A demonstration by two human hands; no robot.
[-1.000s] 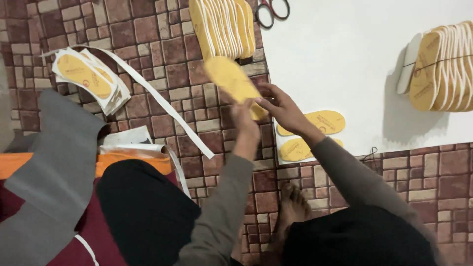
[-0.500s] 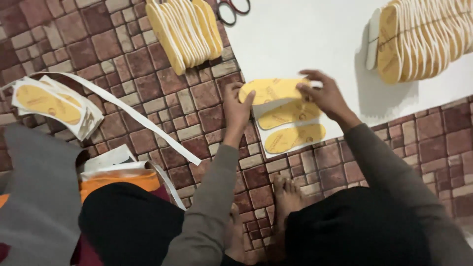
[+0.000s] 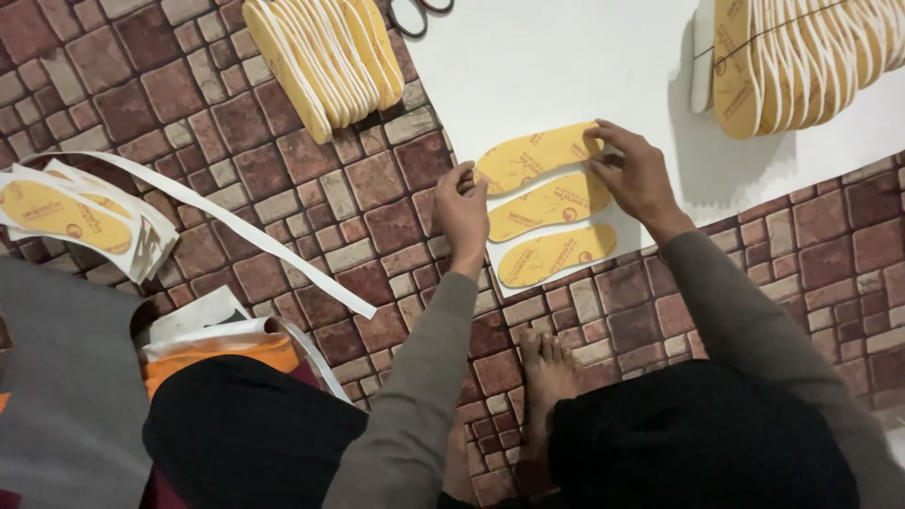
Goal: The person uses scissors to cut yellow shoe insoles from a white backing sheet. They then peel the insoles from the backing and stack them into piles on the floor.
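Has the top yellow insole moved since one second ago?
Yes. The top yellow insole went from the air down onto the white sheet, above the two lying insoles.

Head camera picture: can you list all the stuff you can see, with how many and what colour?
flat insoles: three, yellow, side by side on the white sheet; both hands touch the top one
white sheet: one, over the floor, upper right
left insole stack: one, yellow with white edges, top centre
right insole stack: one, yellow with white edges, top right
scissors: one, dark, top edge
white strip: one, long, across the brick-pattern floor
cut-out scraps: a pile, white and yellow, left
foot: one, bare, bottom centre
left hand: at the top insole's left end
right hand: fingers on its right end
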